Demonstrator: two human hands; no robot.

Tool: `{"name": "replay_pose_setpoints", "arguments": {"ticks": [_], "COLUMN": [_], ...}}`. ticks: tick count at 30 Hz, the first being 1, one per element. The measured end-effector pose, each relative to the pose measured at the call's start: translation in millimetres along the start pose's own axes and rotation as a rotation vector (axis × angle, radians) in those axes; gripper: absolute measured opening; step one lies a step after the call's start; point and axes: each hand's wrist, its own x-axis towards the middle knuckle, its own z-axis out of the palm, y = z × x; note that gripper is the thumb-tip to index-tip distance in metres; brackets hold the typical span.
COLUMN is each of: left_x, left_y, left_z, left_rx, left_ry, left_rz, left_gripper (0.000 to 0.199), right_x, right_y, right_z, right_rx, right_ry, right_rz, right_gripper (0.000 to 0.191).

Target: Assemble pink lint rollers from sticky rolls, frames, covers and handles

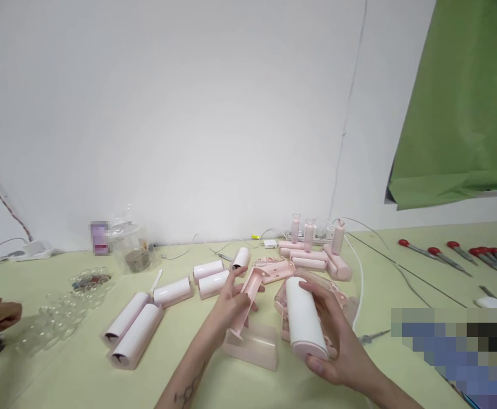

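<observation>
Watching by remote feed: both hands loaded, parts separate. Left hand [231, 301] grips a narrow pink frame [249, 304] in its fingers, frame slanting. Right hand [344, 346] is closed round a white cylinder [303, 312], thumb by its near end, fingers along the side; cylinder tilted, well apart from the frame. I judge this a handling stage, one part per hand, nothing joined. Under and just beside the left grip, a translucent pink box [257, 351]; beyond it, loose pink parts [278, 271]. Left of that grip, white-topped rolls [137, 335] lying on the table [188, 363]; farther left, another person's hand [1, 312]. Beyond the right grip, small pink bottles [309, 237] upright. Any next move calls, I reckon, for a light hold on the thin frame and a steady wrist under the cylinder.
</observation>
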Motion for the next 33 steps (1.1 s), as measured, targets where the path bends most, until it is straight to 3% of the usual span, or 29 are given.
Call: {"name": "replay_pose_setpoints", "arguments": {"ticks": [4, 9, 14, 22, 29, 33], "left_x": [-33, -46, -48, -54, -54, -53], "left_y": [-8, -19, -21, -22, -28, -35], "left_z": [20.4, 42.1, 47.7, 51.5, 65.9, 72.3], "left_rx": [-0.724, -1.077, -1.173, -1.157, -1.174, -1.145], "left_ry": [-0.111, -0.225, -0.212, -0.352, -0.176, -0.128], "left_rz": [-0.06, -0.071, -0.069, -0.056, 0.001, -0.021], "left_gripper": [0.045, 0.041, 0.04, 0.046, 0.073, 0.079], "right_x": [1, -8, -12, -16, -22, -26], "right_y": [-3, 0, 1, -4, -8, -4], "right_z": [8, 21, 24, 24, 28, 31], "right_rx": [-0.045, -0.021, 0.11, 0.077, 0.007, -0.011], "right_ry": [-0.074, -0.203, -0.24, -0.28, -0.256, -0.246], "right_rz": [-0.048, -0.01, 0.007, 0.032, -0.07, -0.076], "right_gripper": [0.088, 0.091, 0.086, 0.09, 0.083, 0.085]}}
